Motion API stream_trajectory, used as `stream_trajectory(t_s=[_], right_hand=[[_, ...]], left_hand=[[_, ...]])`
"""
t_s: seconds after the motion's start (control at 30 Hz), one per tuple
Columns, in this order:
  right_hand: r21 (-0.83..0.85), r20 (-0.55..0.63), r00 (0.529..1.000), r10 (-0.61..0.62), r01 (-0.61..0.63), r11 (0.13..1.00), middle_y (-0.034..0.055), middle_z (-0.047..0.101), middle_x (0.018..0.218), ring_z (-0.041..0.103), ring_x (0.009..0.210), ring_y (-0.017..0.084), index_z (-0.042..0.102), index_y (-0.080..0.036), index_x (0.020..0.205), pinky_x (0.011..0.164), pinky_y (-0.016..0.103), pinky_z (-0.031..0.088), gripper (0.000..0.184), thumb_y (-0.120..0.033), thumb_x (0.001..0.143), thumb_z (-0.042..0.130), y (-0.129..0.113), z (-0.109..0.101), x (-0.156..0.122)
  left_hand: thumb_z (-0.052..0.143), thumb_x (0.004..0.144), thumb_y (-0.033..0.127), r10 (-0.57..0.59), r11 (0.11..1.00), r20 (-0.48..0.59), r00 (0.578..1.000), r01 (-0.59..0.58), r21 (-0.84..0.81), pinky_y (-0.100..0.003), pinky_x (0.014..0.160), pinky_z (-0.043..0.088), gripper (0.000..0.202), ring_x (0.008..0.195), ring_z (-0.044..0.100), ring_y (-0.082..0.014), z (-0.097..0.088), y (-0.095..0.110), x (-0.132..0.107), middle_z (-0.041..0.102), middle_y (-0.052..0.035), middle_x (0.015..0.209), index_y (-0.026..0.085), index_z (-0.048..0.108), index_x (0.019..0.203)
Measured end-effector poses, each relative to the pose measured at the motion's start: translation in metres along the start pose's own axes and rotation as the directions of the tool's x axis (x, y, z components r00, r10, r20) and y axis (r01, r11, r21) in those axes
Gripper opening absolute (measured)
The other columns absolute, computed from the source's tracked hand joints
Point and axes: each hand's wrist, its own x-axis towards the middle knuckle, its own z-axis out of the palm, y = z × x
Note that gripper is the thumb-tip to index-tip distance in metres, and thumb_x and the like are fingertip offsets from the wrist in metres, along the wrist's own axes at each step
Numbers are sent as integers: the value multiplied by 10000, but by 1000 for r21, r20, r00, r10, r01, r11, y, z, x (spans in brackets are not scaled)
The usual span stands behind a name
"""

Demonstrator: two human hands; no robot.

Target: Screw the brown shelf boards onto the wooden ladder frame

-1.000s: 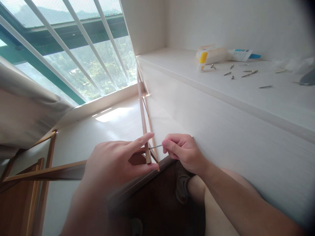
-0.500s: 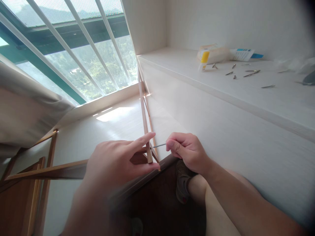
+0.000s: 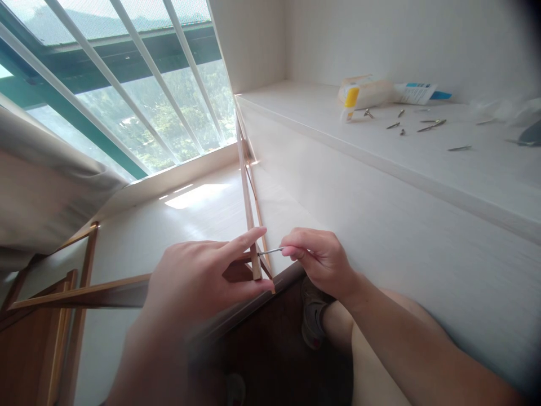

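My left hand (image 3: pixel 203 273) is closed round the end of a narrow wooden frame (image 3: pixel 255 260), with the thumb and a finger spread along its edge. From the right, my right hand (image 3: pixel 319 260) pinches a slim metal hex key (image 3: pixel 269 251). Its far tip meets the wood beside my left fingers. The other end is hidden in my right fingers, so its bend does not show.
On the white ledge (image 3: pixel 380 152) at right lie several metal bolts (image 3: pixel 431 126), a yellow-capped tube (image 3: pixel 350 103) and a white tube with a blue cap (image 3: pixel 418 93). More wooden framing (image 3: pixel 84 287) stands at left below the curtain (image 3: pixel 51 192). A barred window (image 3: pixel 127 79) is behind.
My right hand has shifted slightly left and its wrist has rotated, turning the hex key with it. My left hand and the wooden frame stay in place.
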Motion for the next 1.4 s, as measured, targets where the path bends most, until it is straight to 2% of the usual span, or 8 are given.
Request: stream_trajectory(t_s=[0.23,0.57,0.7,0.8,0.93,1.03,1.2,1.4], right_hand=[[-48,-10,999,-53,53,997,34,624,758,546,680,141,665,-190,862,667,286,453,136,-234,955,577,4,1,1],[-88,42,994,-102,106,991,52,623,785,554,725,156,658,-189,853,680,296,452,163,-233,967,550,5,-4,5],[-49,34,999,-40,41,998,32,604,730,535,674,142,651,-183,829,662,283,444,194,-277,968,553,4,-1,3],[-5,26,997,70,-70,998,12,586,684,507,623,123,650,-177,803,611,260,425,240,-326,966,557,1,0,1],[102,47,964,260,-264,959,-31,491,567,416,512,92,655,-168,783,507,236,360,303,-391,962,554,-4,2,-2],[163,64,936,346,-352,922,-47,432,516,377,473,86,647,-166,758,469,233,326,343,-435,950,558,-6,3,-3],[182,42,933,358,-359,915,-46,448,511,379,465,84,641,-163,757,459,230,312,351,-440,954,552,-5,1,-3],[81,56,971,234,-238,968,-31,506,580,427,521,90,648,-169,795,513,232,358,288,-396,953,570,-3,-2,-2]], left_hand=[[579,803,699,3,1000,-1,1000,-3,4,-312,541,299,661,579,638,-204,-2,0,0,706,12,684,381,529,1380],[591,791,702,-4,1000,8,1000,4,-9,-307,544,299,677,602,652,-209,-1,0,-1,716,9,704,385,526,1386],[585,795,703,4,1000,0,1000,-4,7,-305,532,294,673,594,653,-206,-2,0,-1,713,10,691,384,524,1385],[585,794,705,7,1000,4,1000,-7,12,-309,530,300,676,592,654,-206,-2,0,-1,714,5,694,377,524,1382],[574,804,703,13,1000,10,1000,-13,7,-314,534,302,669,586,648,-207,-2,0,0,709,4,690,380,514,1386],[575,801,706,10,1000,10,1000,-10,0,-312,537,298,671,583,643,-206,-1,0,0,707,8,689,388,510,1388],[592,785,708,-6,1000,7,1000,6,-10,-307,538,285,677,575,634,-205,0,-1,-1,700,9,674,398,521,1382],[590,790,703,-8,1000,11,1000,9,-27,-305,541,284,674,588,634,-207,0,0,0,703,5,688,398,521,1386]])
